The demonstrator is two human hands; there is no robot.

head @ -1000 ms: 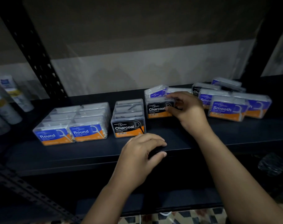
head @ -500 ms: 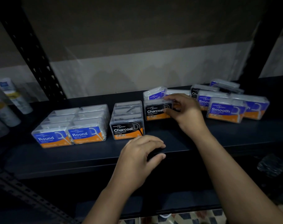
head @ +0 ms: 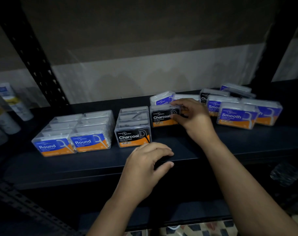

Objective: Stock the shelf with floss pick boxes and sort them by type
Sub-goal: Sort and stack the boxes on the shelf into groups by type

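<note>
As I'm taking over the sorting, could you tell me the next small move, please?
Probably slide the Charcoal box that the right hand grips leftward, beside the Charcoal row: it sits apart, against a Smooth box.

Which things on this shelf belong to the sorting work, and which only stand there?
Job:
- Round boxes
- Charcoal row
- Charcoal box gripped by the right hand
- Smooth boxes
- shelf

Not the job:
- tubes at far left
</note>
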